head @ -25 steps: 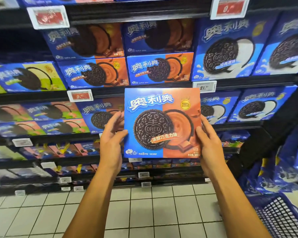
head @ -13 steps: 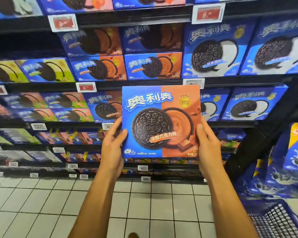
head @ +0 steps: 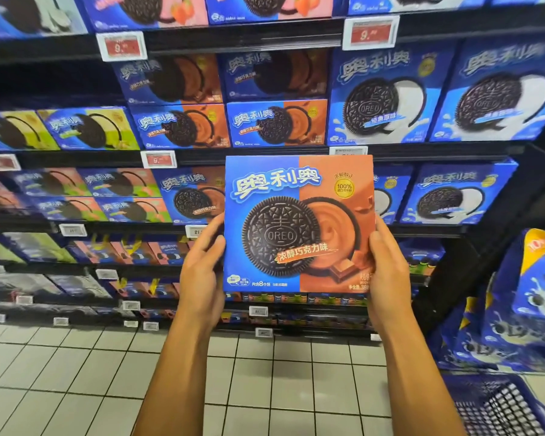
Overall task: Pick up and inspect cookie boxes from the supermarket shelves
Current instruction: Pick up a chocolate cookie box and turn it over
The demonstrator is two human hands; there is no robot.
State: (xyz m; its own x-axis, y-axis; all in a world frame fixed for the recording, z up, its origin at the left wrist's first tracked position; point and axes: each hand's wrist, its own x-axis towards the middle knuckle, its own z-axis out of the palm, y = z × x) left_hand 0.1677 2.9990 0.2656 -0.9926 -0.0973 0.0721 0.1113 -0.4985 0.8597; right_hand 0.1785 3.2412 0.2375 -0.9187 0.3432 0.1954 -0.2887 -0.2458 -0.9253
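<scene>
I hold a square Oreo cookie box (head: 298,223), blue on its left half and brown-orange on its right, upright in front of the shelves with its printed front facing me. My left hand (head: 203,272) grips its left edge and my right hand (head: 387,272) grips its right edge, with the fingers wrapped behind the box. Both forearms reach up from the bottom of the frame.
Dark shelves (head: 265,152) packed with more Oreo boxes fill the background, with price tags (head: 158,159) on the rails. A blue wire basket (head: 497,404) sits at the bottom right below a stack of blue packages (head: 529,297). Pale floor tiles (head: 76,379) lie below.
The view has tilted up and drifted, so the shelves sit lower and more to the right in frame. The box stays gripped by both hands, its front still facing me.
</scene>
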